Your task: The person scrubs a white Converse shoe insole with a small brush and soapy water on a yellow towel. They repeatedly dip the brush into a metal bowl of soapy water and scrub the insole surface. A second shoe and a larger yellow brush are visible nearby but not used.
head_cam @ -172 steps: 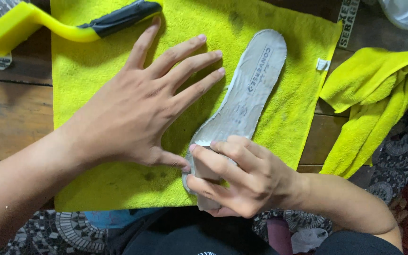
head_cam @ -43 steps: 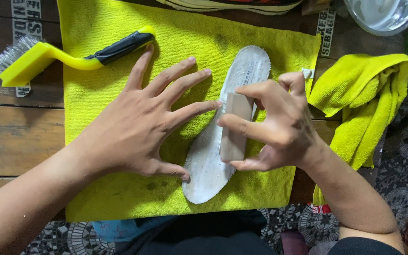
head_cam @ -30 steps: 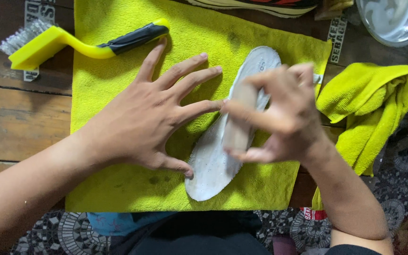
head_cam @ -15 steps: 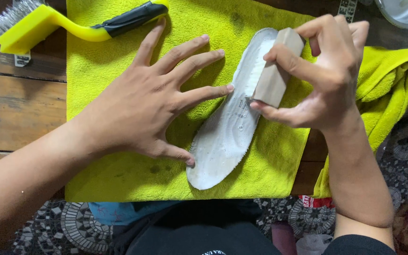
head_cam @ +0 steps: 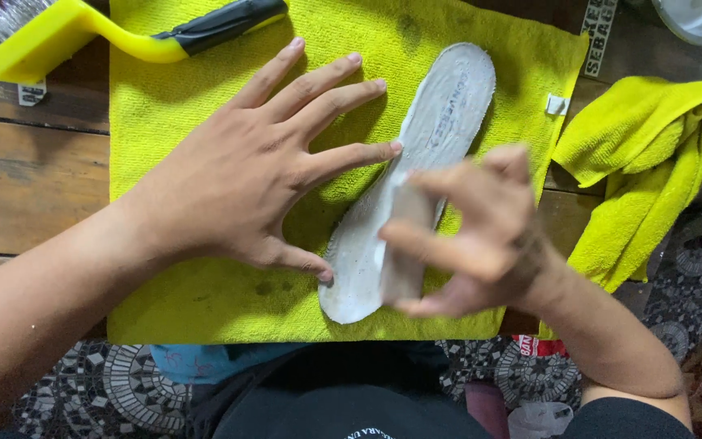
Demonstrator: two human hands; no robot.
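A pale grey shoe insole [head_cam: 440, 122] lies diagonally on a yellow cloth [head_cam: 180, 106] spread over a wooden table. My left hand [head_cam: 245, 171] rests flat on the cloth with fingers spread, its fingertips and thumb touching the insole's left edge. My right hand [head_cam: 473, 236], blurred by motion, grips a small pale block [head_cam: 404, 244] and presses it on the lower half of the insole.
A yellow-handled wire brush [head_cam: 83, 32] with a black grip lies at the top left, partly on the cloth. A second crumpled yellow cloth [head_cam: 652, 154] hangs over the table's right edge. A metal bowl [head_cam: 696, 16] sits at the top right. Patterned floor shows below.
My right hand has slid the block from the insole's upper end down to its lower half. My left hand has stayed flat beside the insole.
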